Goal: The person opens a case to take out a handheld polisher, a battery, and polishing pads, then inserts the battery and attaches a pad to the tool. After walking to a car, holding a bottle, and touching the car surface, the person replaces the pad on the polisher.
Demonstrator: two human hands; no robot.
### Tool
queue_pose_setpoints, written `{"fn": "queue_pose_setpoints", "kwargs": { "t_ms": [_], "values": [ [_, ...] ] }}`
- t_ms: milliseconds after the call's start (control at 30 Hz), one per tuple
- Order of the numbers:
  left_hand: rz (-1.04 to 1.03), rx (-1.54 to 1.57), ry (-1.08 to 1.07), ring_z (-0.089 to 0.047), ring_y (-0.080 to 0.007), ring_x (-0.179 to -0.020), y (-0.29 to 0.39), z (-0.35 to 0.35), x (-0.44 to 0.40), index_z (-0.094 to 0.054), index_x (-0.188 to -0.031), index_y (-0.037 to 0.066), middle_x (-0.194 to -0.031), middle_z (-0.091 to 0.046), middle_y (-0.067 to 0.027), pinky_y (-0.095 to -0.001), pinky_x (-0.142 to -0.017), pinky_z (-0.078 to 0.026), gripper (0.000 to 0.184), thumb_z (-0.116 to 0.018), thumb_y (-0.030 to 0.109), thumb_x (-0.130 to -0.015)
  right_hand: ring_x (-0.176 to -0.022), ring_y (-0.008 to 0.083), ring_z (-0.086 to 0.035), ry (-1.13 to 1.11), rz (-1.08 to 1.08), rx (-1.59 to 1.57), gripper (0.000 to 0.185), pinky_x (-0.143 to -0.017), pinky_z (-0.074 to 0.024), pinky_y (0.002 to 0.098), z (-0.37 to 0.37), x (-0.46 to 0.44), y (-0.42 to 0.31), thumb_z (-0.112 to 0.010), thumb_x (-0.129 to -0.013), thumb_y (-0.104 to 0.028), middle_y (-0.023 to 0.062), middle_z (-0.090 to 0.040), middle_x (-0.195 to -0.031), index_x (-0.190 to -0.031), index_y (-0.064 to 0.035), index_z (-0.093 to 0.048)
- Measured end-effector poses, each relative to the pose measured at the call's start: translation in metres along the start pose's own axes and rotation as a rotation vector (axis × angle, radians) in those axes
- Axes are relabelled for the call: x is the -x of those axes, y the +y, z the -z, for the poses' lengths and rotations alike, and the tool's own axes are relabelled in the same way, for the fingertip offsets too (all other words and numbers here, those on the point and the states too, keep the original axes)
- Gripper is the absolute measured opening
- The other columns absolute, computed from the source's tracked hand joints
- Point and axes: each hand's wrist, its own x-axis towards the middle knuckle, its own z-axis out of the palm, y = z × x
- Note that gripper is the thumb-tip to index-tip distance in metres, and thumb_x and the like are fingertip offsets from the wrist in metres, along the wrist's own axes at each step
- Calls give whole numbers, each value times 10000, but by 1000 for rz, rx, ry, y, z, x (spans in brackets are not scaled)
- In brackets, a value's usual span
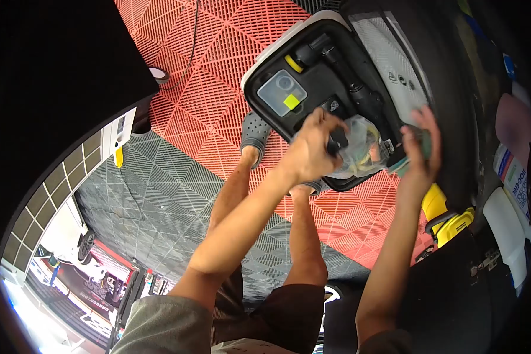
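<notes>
My left hand (315,147) is closed, its fingers curled round a small black part (337,140) whose kind I cannot make out. Against that part lies a clear plastic bag (360,147) with yellowish and orange pieces inside. Blurred by motion, my right hand (422,144) has its fingers round a dark object with a green edge (400,165), at the bag's right side. Below both hands is an uncovered black case (264,69). Its moulded tray holds a black power tool (351,76) with a yellow pad (293,64), and a clear plastic box (282,91) with a yellow-green sticker.
A grey perforated clog (255,131) stands beside the case on red and grey slatted floor tiles (189,118). Yellow equipment (451,221) is at the right, near a black cabinet (442,289). A cable (193,47) and a tape roll (158,75) lie at the upper left.
</notes>
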Motion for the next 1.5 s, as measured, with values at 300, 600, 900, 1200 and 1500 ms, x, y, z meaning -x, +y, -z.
{"fn": "queue_pose_setpoints", "kwargs": {
  "t_ms": [300, 600, 900, 1200, 1500],
  "values": [
    [-44, -10, 6, -519, -384, -1201, 1, -49, 59, -578, -1160, 18, -1329, -529, -232, -416, -1054, -411, 584, -680, 21, -585, -1157, 317, -546, -218, 280, 590, 416, -949, -456, 445, -51, -47, 37, -682, -810, -95, 79, -606, -1195, -1221, -140, -638],
    [177, 376, -178, -630, -185, -944, 10, -8, 58, -506, -1289, -5, -1117, -620, -139, -307, -858, -515, 638, -680, 1, -675, -1061, 339, -593, -317, 209, 1430, 484, -867, -483, 526, -99, -66, 26, -783, -758, -313, 14, -635, -1151, -1170, -122, -615],
    [306, 509, 326, -632, -135, -672, -34, 61, 1, -562, -1062, 15, -754, -667, -81, -277, -627, -506, 353, -700, 41, -738, -1070, 347, -622, -356, 170, 1408, 470, -908, -488, 501, -104, -78, 22, -776, -746, -289, 42, -664, -1134, -1161, -113, -643],
    [227, -29, 408, -691, -293, -746, -47, 42, -40, -575, -1046, 40, -780, -687, -160, -367, -714, -530, 348, -737, 162, -763, -994, 303, -647, -376, 344, 1494, 447, -770, -557, 448, -105, -77, 27, -784, -725, -316, 51, -672, -1053, -1082, -81, -654],
    [379, -342, 306, -667, -416, -891, -21, 35, -57, -585, -1103, 63, -917, -686, -240, -460, -809, -533, 411, -742, 204, -750, -965, 304, -646, -280, 507, 1457, 292, -756, -535, 484, -106, -78, 31, -721, -787, -270, 35, -664, -1019, -1000, -76, -676]
  ]
}}
